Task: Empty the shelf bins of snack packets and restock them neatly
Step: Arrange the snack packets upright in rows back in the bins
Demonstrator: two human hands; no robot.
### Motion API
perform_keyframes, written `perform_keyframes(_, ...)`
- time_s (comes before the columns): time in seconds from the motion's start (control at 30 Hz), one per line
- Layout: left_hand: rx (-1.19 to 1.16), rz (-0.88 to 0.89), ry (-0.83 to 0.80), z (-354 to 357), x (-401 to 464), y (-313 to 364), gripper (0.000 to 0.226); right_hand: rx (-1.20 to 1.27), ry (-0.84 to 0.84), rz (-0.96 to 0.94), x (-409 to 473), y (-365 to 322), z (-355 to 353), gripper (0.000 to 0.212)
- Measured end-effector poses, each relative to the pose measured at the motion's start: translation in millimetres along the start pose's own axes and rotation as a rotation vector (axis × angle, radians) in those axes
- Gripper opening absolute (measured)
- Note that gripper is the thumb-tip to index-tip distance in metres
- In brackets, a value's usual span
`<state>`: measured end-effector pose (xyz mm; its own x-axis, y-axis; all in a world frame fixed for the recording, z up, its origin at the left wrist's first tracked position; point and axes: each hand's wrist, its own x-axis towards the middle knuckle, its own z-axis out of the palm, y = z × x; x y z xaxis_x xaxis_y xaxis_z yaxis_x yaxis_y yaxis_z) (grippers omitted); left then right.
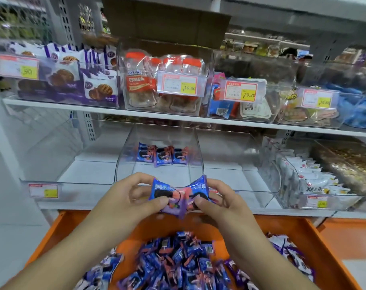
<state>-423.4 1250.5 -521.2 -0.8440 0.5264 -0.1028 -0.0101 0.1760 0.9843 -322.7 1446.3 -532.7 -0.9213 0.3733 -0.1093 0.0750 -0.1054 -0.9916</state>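
1. Your left hand [136, 197] and right hand [217, 199] both have a narrow grip, pinching blue snack packets [178, 195] together in front of the clear bin [123, 160]
2. Three packets [162, 155] stand at the back of that bin
3. More packets [178, 262] lie heaped in the orange tray [303, 235] below

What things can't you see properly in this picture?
- Head view: yellow price tag at far left, number blurred.
- Blue packets at right edge, blurred and cut off.
- How many packets the left hand and right hand hold: fingers cover them.
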Motion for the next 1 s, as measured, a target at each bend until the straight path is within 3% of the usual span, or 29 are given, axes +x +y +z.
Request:
perform_keyframes(0.17, -0.085, -0.055, 0.086, -25, 11, -2, 0.052, 0.013, 0.005, -0.016, 3, 5, -3, 0.041)
perform_keyframes(0.27, -0.055, -0.054, 0.129, -37, 14, -3, 0.051, 0.004, 0.018, -0.017, 5, 7, 2, 0.039)
perform_keyframes(0.47, -0.017, -0.033, 0.210, -60, 26, -11, 0.041, -0.100, 0.065, -0.059, 13, 11, 13, 0.017)
perform_keyframes(0.7, -0.168, -0.077, 0.331, -100, 56, -33, 0.029, -0.510, -0.029, -0.217, 113, -2, 64, 0.033)
perform_keyframes(0.83, -0.197, -0.098, 0.349, -112, 71, -44, 0.024, -0.755, 0.012, -0.173, 212, 16, 92, 0.021)
perform_keyframes(1.0, -0.194, -0.107, 0.344, -121, 86, -51, 0.030, -1.062, -0.050, -0.228, 279, 34, 117, 0.033)
